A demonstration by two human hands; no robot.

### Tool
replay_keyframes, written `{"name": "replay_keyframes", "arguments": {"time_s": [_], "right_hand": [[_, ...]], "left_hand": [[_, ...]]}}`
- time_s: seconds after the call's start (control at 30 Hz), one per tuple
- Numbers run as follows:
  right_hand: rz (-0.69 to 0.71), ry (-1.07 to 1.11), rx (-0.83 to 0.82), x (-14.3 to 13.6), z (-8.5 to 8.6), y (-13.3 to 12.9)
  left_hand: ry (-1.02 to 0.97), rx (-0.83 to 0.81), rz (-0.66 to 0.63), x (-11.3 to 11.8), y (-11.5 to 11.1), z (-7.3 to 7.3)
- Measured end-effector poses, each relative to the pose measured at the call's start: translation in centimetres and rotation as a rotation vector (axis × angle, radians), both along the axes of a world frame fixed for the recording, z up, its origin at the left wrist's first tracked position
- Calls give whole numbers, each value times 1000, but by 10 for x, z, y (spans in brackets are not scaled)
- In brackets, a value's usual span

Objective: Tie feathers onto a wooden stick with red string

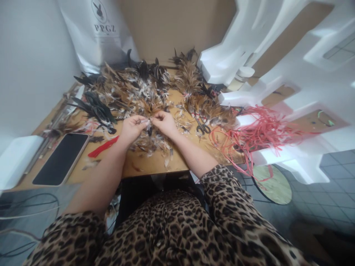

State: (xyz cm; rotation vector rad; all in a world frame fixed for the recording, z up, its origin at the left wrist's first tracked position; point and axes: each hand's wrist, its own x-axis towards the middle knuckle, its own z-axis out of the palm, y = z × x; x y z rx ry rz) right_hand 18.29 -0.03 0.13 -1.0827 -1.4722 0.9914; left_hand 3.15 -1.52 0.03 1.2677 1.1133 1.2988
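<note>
1. The phone [61, 159] lay flat at the left of the table [151, 169], probably to stay clear of the work.
2. The left hand [133, 127] pinched a small feather [150, 130] at its upper end, low over the table's middle; its exact grip was too small to tell.
3. The heap [119, 92] spread just behind, seemingly for short reaches.
4. The right hand [164, 123] pinched the same feather, fingertips meeting the left's, likely for fine control.
5. The scissors [203, 127] lay near, handles toward the person, presumably for easy pickup.
</note>
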Motion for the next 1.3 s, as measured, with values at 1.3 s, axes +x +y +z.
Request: {"name": "replay_keyframes", "arguments": {"time_s": [1.3], "right_hand": [[299,641,-445,-11,6,-11]], "left_hand": [[-383,-218,-184,-8,3,3]]}}
